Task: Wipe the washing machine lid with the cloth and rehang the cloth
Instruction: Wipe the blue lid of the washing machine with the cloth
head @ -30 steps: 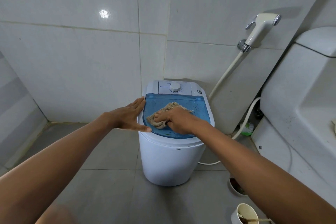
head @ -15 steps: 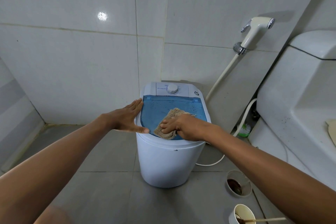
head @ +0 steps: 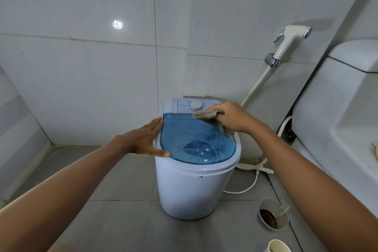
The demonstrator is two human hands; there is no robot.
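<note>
A small white washing machine (head: 192, 190) stands on the floor with a translucent blue lid (head: 196, 141) speckled with drops. My left hand (head: 143, 139) lies flat with straight fingers against the lid's left rim. My right hand (head: 233, 116) grips a beige cloth (head: 204, 114) at the lid's far right corner, next to the white control dial (head: 196, 105). Part of the cloth hangs under my palm over the right rim.
A white bidet sprayer (head: 290, 43) hangs on the tiled wall with its hose running down behind the machine. A toilet tank (head: 337, 98) stands at the right. Two cups (head: 273, 218) sit on the floor at the lower right, and a white cord (head: 251, 184) lies beside the machine.
My right hand has carried the cloth from the lid's front middle to its far right corner by the dial. My left hand has stayed on the left rim.
</note>
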